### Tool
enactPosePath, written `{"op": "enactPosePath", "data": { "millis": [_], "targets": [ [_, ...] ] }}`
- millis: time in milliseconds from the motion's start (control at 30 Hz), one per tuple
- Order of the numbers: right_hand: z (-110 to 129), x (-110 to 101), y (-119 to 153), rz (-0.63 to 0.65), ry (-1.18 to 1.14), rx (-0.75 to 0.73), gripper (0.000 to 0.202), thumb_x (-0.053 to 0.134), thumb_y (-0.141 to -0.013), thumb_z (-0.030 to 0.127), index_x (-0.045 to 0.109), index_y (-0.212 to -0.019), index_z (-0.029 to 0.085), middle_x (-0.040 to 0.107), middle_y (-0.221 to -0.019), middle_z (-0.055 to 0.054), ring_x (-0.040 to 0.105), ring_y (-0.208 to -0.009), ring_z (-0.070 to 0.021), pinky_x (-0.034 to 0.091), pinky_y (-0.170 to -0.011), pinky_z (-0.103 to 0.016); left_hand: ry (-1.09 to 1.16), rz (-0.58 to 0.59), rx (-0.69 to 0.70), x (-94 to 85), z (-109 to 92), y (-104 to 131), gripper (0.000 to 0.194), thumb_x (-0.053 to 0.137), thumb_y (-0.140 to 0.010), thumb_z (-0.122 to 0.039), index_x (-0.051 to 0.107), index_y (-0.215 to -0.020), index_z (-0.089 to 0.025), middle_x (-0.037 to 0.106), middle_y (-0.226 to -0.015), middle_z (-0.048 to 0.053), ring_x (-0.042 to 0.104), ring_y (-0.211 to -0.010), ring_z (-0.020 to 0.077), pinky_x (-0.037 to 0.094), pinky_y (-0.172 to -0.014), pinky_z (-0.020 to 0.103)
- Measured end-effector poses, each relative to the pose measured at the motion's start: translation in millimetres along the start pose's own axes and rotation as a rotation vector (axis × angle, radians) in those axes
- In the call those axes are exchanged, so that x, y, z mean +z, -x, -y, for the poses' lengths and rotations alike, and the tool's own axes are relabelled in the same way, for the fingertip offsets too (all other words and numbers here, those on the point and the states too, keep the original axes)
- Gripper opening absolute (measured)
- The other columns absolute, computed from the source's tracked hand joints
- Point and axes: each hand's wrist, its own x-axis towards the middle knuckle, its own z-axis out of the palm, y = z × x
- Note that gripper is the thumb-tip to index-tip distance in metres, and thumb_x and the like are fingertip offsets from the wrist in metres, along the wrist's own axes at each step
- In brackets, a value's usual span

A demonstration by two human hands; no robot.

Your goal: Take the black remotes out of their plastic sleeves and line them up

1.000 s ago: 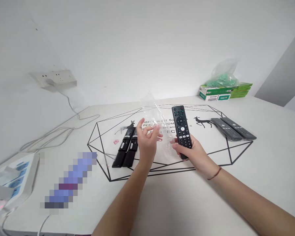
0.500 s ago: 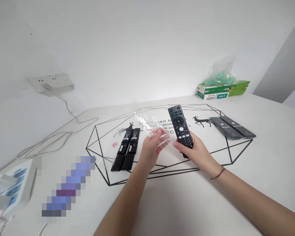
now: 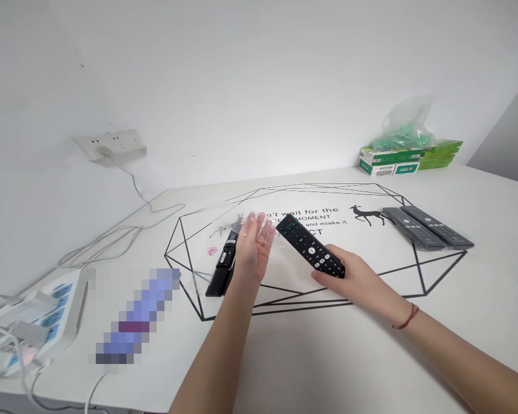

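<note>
My right hand (image 3: 349, 282) is closed around the lower end of a black remote control (image 3: 311, 246). Its buttons face up, and its far end tilts left toward my other hand. A thin clear plastic sleeve (image 3: 237, 221) is pinched in my left hand (image 3: 254, 247), barely visible against the table. Just behind that hand lie black remotes with their battery bays showing (image 3: 224, 259), partly covered by my fingers and wrist. At the right, two more remotes in clear wrapping (image 3: 414, 228) lie side by side, buttons up.
Green and white boxes (image 3: 388, 161) stand against the wall, topped by a clear bag with green contents (image 3: 403, 135). A power strip (image 3: 58, 316) with plugs and cables lies at the left, beside a blurred-out bluish object (image 3: 138, 316). A wall socket (image 3: 112, 144) sits above.
My left hand has moved left and up with the plastic sleeve, now over the remotes there. The remote in my right hand has tipped further left. The view has shifted slightly.
</note>
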Motion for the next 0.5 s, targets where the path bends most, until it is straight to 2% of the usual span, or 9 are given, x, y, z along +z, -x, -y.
{"op": "enactPosePath", "data": {
  "millis": [167,400,500],
  "targets": [
    [-0.7,2.3,2.4,0.052,0.024,0.015,0.013,0.057,-0.078,0.033,0.049,-0.077,0.022,0.050,-0.067,0.004,0.046,-0.060,-0.0132,0.035,-0.053,-0.024,0.005,0.023,0.016,-0.1,1.3,-1.0,0.023,0.059,-0.087,-0.024,0.055,-0.110,-0.025,0.065,-0.117,0.005,0.067,-0.099,0.0133,0.055,-0.086,0.027],
    [2.6,0.9,1.8,0.146,-0.016,0.058,0.014,0.058,-0.076,0.030,0.047,-0.075,0.021,0.047,-0.066,0.005,0.044,-0.058,-0.0111,0.034,-0.050,-0.022,0.021,0.049,0.039,-0.3,3.5,-2.3,0.028,0.059,-0.087,-0.025,0.051,-0.114,-0.025,0.066,-0.113,0.006,0.066,-0.099,0.0131,0.053,-0.090,0.028],
    [6.2,-1.9,2.4,0.222,-0.039,0.090,0.015,0.059,-0.076,0.029,0.047,-0.074,0.021,0.048,-0.065,0.005,0.045,-0.055,-0.0100,0.035,-0.047,-0.021,0.027,0.026,0.051,-0.7,3.2,-2.4,0.027,0.056,-0.089,-0.023,0.050,-0.115,-0.025,0.066,-0.112,0.005,0.066,-0.098,0.0123,0.051,-0.093,0.029]
  ]
}}
